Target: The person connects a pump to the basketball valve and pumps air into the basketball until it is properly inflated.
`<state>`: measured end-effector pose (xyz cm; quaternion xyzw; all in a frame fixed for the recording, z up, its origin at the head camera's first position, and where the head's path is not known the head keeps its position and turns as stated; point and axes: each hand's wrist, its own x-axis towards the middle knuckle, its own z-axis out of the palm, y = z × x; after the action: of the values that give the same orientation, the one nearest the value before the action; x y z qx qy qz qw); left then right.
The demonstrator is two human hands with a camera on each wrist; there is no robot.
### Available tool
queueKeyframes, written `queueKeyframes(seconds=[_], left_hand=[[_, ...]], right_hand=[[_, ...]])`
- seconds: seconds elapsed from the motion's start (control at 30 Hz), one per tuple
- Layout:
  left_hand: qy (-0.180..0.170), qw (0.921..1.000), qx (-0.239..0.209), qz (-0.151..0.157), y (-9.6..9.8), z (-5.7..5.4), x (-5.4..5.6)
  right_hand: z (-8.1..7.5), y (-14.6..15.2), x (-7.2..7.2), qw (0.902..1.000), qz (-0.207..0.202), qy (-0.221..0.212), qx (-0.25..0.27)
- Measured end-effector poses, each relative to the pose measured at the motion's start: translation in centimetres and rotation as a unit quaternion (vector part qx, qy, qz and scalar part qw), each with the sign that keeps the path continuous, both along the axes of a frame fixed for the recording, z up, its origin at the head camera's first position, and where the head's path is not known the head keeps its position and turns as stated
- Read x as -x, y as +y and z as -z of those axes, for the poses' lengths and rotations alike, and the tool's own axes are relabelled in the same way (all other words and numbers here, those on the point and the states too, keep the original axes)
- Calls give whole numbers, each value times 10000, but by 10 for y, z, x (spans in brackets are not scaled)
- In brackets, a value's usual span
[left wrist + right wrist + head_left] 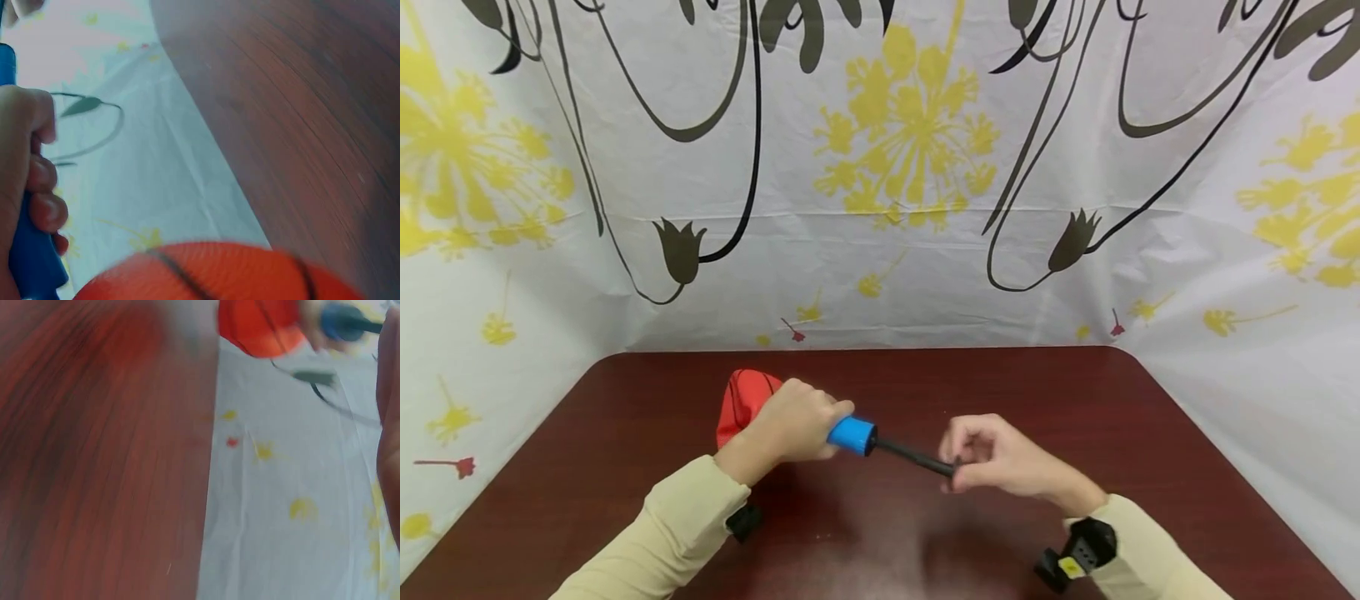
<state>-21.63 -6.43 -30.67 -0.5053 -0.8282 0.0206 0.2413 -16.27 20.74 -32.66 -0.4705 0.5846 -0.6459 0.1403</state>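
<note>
My left hand [801, 419] grips the blue barrel of a hand pump [852, 435], fingers wrapped round it as the left wrist view also shows. A black rod [916, 456] sticks out of the barrel's right end. At the rod's far end, the fingers and thumb of my right hand [996, 457] pinch the dark handle, mostly hidden behind them. Beyond the left hand is a red-orange basketball [747, 403] with black seam lines, partly covered by that hand. The left wrist view shows the ball [212, 275] close beside the barrel's lower end [37, 265].
A dark reddish-brown table [865, 533] with rounded far corners lies below both hands. White cloth [880, 308] with yellow and dark plant prints hangs behind and along both sides. A black wrist device [1086, 546] sits on the right sleeve.
</note>
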Motion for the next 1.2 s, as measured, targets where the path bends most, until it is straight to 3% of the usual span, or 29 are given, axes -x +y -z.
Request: queueKeyframes(seconds=[0.13, 0.23, 0.37, 0.47, 0.63, 0.7, 0.93, 1.07, 1.2], left_hand=[[133, 9996, -228, 90, 6, -4, -3], [198, 9992, -303, 159, 7, -7, -5], [176, 9994, -76, 275, 7, -8, -6], [37, 9997, 39, 230, 5, -9, -4], [-162, 9997, 144, -107, -2, -8, -1], [-193, 9996, 136, -140, -1, -6, -1], [-282, 9995, 126, -74, 10, 4, -5], [-239, 9989, 409, -30, 12, 8, -6], [-165, 9983, 539, 117, 9, 10, -5]], right_hand=[[-7, -30, 7, 9936, 797, 728, -327], [-11, -40, 9, 9945, 784, 637, -276], [-10, -31, 7, 9997, 222, -70, -124], [-6, -12, 4, 9981, -372, -474, 125], [2, 17, 2, 9911, -1123, -609, 363], [4, 16, 3, 9918, -1049, -611, 400], [16, -29, 12, 9966, -33, -730, 390], [23, -34, 10, 9968, 118, -773, 146], [17, -16, 5, 9949, -151, -920, -386]])
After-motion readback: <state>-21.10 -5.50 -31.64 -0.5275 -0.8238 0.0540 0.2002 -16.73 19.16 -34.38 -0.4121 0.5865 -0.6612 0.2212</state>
